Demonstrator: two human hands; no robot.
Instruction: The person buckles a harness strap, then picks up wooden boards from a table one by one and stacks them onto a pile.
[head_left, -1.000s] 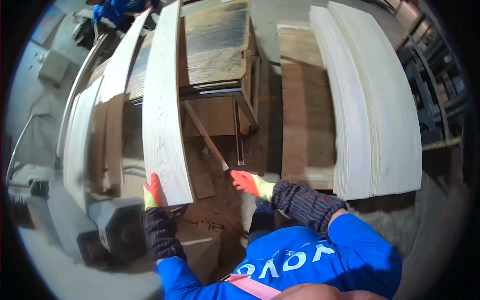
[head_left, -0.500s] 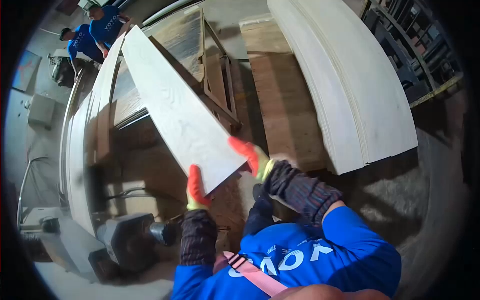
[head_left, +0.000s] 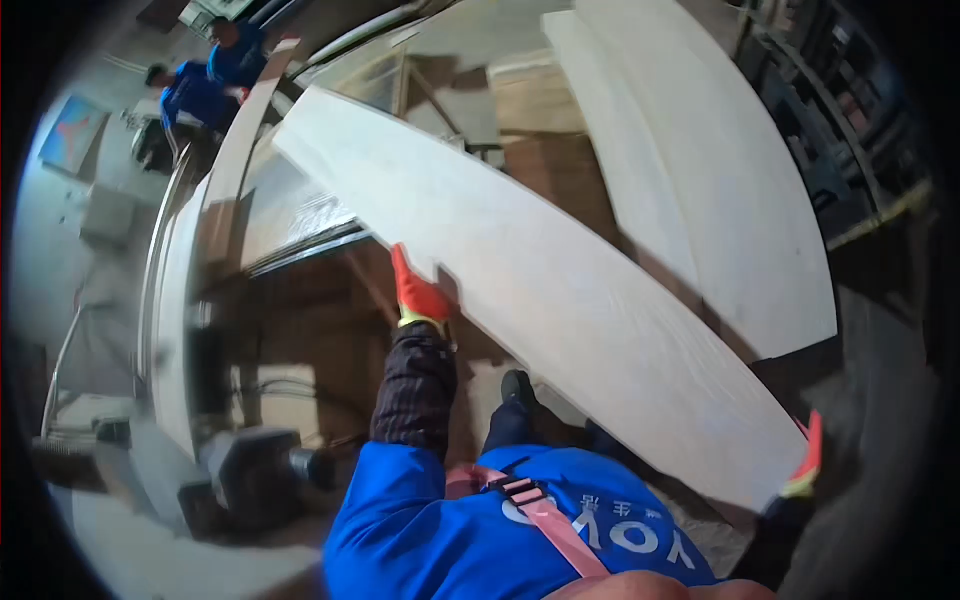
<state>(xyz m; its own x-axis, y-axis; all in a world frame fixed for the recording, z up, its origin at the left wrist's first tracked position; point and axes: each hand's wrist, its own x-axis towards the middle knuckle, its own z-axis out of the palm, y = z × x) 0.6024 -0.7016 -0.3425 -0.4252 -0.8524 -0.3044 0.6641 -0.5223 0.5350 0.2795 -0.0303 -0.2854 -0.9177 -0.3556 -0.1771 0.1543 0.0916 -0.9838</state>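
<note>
A long pale wooden board stretches diagonally from the upper left to the lower right, in front of my body. My left hand, in a red and yellow glove, grips its lower long edge, with the fingers partly hidden at the board. At the board's lower right end, my right hand holds the far edge, its gloved thumb side showing and other fingers hidden beneath. The board hangs above a table and partly overlaps the stack of pale boards in this view.
Two people in blue shirts are at the upper left, beside a brown board. A dark machine is at the lower left. A brown wooden surface lies left of the stack, and a metal rack is at the right.
The board has swung from lengthwise to diagonal and come closer to my body. My right hand has moved far right to its end, while my left hand is now further along its edge.
</note>
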